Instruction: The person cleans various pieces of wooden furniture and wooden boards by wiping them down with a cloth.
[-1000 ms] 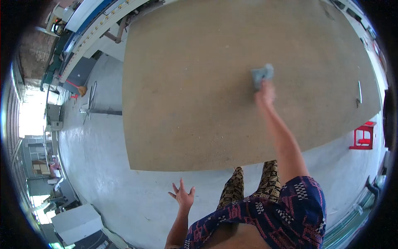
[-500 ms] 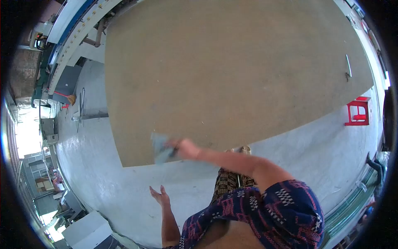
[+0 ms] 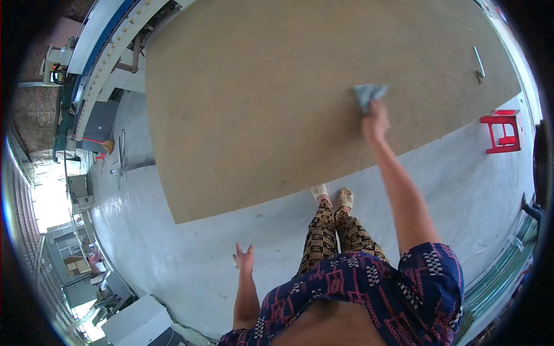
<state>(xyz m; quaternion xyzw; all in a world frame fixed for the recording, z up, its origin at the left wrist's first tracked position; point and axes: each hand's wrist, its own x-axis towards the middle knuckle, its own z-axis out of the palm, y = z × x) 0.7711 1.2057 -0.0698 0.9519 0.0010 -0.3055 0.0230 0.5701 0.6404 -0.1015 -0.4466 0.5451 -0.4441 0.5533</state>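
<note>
A large brown tabletop (image 3: 259, 109) spreads out in front of me, its near edge running slantwise above my feet. My right hand (image 3: 376, 122) reaches over its right half, closed on a greyish-blue cloth (image 3: 369, 95). The cloth fans out past my fingers, low over the brown surface. Away from the table, my left hand (image 3: 244, 257) is raised over the floor with fingers spread, holding nothing. Small pale specks dot the brown surface.
A thin metal rod (image 3: 479, 61) lies at the table's far right. Beyond that edge stands a red stool (image 3: 501, 131). A long machine frame (image 3: 109, 63) borders the left side, with a broom (image 3: 107, 145) nearby. Stacked glass-like sheets (image 3: 502, 271) lie at lower right.
My right hand with the cloth has swept from the table's near-left corner far to the right and away from me. My left hand has shifted slightly right, still spread.
</note>
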